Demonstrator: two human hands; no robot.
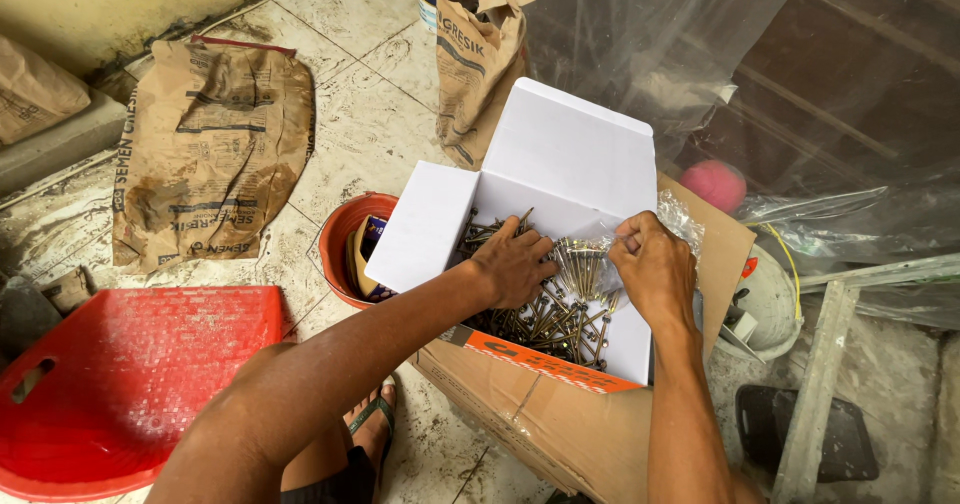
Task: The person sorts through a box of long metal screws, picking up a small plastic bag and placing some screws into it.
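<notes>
Fingers (535,254) pinching clear bag (585,264) over screws (545,319), white box (570,154), red bucket (345,234) beside

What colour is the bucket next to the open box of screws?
Red, seen in the head view: the bucket sits left of the white box.

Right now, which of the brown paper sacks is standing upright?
The sack behind the white box, top centre: it stands with its torn mouth open. The sack to its left lies flat on the tiles; a third sits at the left edge.
</notes>
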